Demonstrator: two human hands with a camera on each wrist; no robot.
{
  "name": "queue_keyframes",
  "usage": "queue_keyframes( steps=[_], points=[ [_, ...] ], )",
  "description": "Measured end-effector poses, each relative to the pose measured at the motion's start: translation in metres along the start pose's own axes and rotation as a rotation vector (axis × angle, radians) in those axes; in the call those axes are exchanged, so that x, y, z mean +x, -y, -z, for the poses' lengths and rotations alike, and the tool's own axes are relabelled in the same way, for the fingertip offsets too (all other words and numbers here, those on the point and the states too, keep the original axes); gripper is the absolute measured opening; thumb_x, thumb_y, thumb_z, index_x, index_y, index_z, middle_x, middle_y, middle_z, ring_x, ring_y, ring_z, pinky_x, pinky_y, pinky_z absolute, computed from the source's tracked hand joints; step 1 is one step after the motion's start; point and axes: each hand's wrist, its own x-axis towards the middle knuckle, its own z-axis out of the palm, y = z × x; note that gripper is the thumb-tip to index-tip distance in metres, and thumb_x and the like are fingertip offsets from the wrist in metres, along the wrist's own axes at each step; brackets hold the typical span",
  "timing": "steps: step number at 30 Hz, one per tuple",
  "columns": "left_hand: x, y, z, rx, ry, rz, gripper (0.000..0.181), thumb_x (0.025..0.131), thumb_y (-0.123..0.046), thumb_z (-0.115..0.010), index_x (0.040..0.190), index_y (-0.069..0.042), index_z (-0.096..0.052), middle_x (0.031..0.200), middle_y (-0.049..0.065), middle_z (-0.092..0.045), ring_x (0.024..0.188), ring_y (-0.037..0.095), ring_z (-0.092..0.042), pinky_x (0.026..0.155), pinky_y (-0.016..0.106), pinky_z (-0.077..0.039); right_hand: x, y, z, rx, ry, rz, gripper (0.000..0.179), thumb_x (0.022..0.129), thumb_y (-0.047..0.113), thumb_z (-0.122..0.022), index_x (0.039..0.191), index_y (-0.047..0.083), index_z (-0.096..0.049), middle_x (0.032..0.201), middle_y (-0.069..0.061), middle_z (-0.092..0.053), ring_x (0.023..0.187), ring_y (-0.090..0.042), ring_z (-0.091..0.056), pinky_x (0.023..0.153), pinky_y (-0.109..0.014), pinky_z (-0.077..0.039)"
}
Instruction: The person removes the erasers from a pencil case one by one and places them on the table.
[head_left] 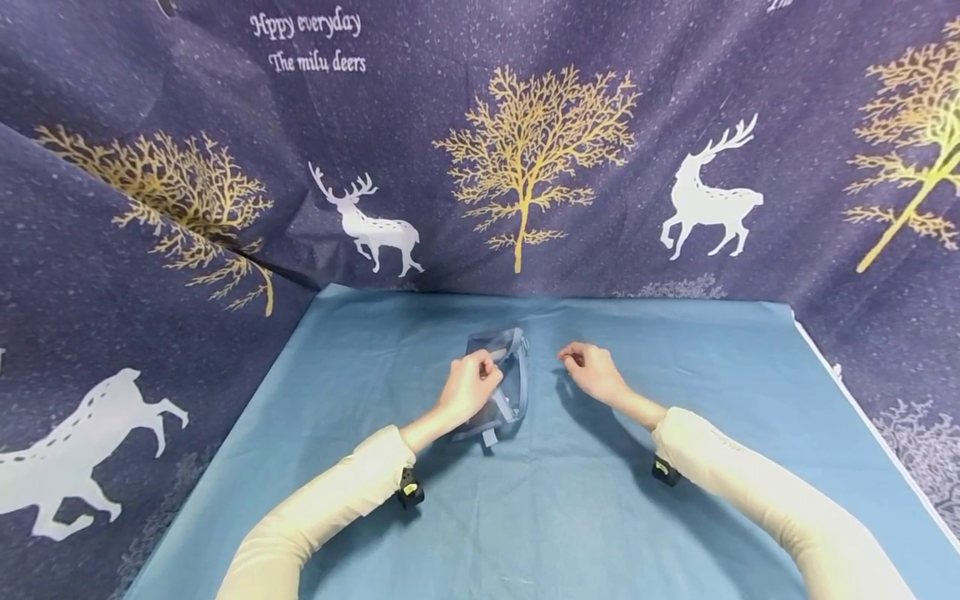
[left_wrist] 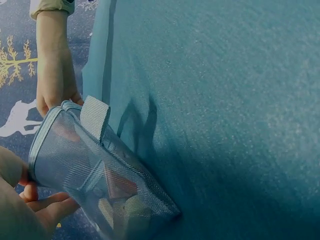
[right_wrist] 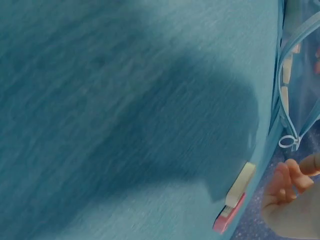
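Note:
My left hand point(head_left: 470, 387) grips the side of a blue see-through mesh zip pouch point(head_left: 513, 382), near its zipped rim. In the left wrist view the pouch point(left_wrist: 75, 155) is tilted, and pale and reddish pieces point(left_wrist: 120, 185) show through its mesh. A light fabric tab point(left_wrist: 95, 117) sticks out from it. To the pouch's right, apart from it, my right hand point(head_left: 592, 371) hovers over the table with loosely curled fingers and nothing seen in them. The right wrist view shows a zip pull ring point(right_wrist: 287, 141) above those fingertips point(right_wrist: 282, 172) and the pouch's mouth spread apart.
A cream block point(right_wrist: 241, 184) and a pink one point(right_wrist: 229, 215) lie together on the blue table cloth point(right_wrist: 150, 100) beside my right hand; the head view does not show them. Behind the table point(head_left: 480, 517) hangs a dark blue backdrop point(head_left: 450, 50) printed with deer and trees.

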Motion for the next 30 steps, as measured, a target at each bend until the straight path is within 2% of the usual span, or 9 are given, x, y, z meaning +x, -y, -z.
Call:
queue_keyframes(
  steps=[4, 10, 12, 15, 18, 24, 30],
  points=[
    [-0.001, 0.0, 0.0, -0.006, -0.031, -0.014, 0.013, 0.08, -0.012, -0.054, 0.07, -0.013, -0.047, 0.06, -0.004, -0.053, 0.048, 0.004, -0.042, 0.043, 0.018, -0.034, 0.001, 0.005, -0.004, 0.046, 0.035, 0.041, 0.025, 0.091, 0.013, -0.047, 0.106, 0.005, -0.065, 0.097, -0.013, -0.067, 0.052, -0.011, -0.042, 0.048, -0.024, -0.036],
    [-0.002, 0.0, 0.0, 0.001, -0.043, -0.027, 0.013, 0.08, -0.012, -0.055, 0.069, -0.014, -0.047, 0.06, -0.005, -0.053, 0.05, 0.004, -0.044, 0.045, 0.017, -0.033, 0.002, 0.008, -0.01, 0.041, 0.068, 0.09, 0.022, 0.09, 0.016, -0.051, 0.102, 0.01, -0.068, 0.083, -0.008, -0.068, 0.053, -0.01, -0.046, 0.048, -0.026, -0.029],
    [-0.002, 0.0, 0.0, -0.004, -0.037, -0.027, 0.013, 0.081, -0.012, -0.054, 0.07, -0.014, -0.047, 0.058, -0.006, -0.05, 0.048, 0.004, -0.042, 0.044, 0.017, -0.032, 0.003, 0.01, -0.01, 0.04, 0.075, 0.105, 0.021, 0.09, 0.016, -0.052, 0.101, 0.01, -0.068, 0.081, -0.008, -0.068, 0.057, -0.009, -0.051, 0.05, -0.026, -0.032],
    [-0.002, 0.0, 0.001, -0.017, -0.031, -0.026, 0.013, 0.081, -0.012, -0.053, 0.07, -0.014, -0.046, 0.056, -0.005, -0.047, 0.046, 0.004, -0.039, 0.044, 0.018, -0.031, 0.004, 0.013, -0.011, 0.054, 0.088, 0.125, 0.021, 0.088, 0.015, -0.054, 0.101, 0.008, -0.068, 0.089, -0.009, -0.07, 0.069, -0.011, -0.061, 0.053, -0.024, -0.042],
    [-0.002, 0.0, 0.0, -0.026, -0.027, -0.034, 0.014, 0.081, -0.011, -0.053, 0.07, -0.013, -0.045, 0.056, -0.005, -0.047, 0.045, 0.004, -0.038, 0.043, 0.018, -0.03, 0.005, 0.014, -0.012, 0.063, 0.102, 0.141, 0.021, 0.087, 0.016, -0.055, 0.102, 0.008, -0.069, 0.094, -0.009, -0.07, 0.077, -0.014, -0.065, 0.063, -0.024, -0.05],
    [0.0, 0.001, 0.0, -0.024, -0.024, -0.057, 0.015, 0.081, -0.012, -0.054, 0.069, -0.014, -0.045, 0.055, -0.005, -0.047, 0.045, 0.003, -0.04, 0.043, 0.017, -0.031, 0.007, 0.014, -0.018, 0.052, 0.117, 0.192, 0.02, 0.084, 0.015, -0.06, 0.1, 0.009, -0.07, 0.092, -0.004, -0.072, 0.079, -0.016, -0.066, 0.068, -0.027, -0.053],
    [0.0, 0.001, -0.003, -0.013, -0.021, -0.056, 0.017, 0.082, -0.013, -0.055, 0.068, -0.014, -0.046, 0.056, -0.005, -0.05, 0.046, 0.004, -0.042, 0.043, 0.018, -0.033, 0.008, 0.017, -0.02, 0.048, 0.21, 0.232, 0.022, 0.084, 0.018, -0.063, 0.103, 0.007, -0.068, 0.096, -0.004, -0.071, 0.084, -0.018, -0.066, 0.074, -0.029, -0.053]
  ],
)
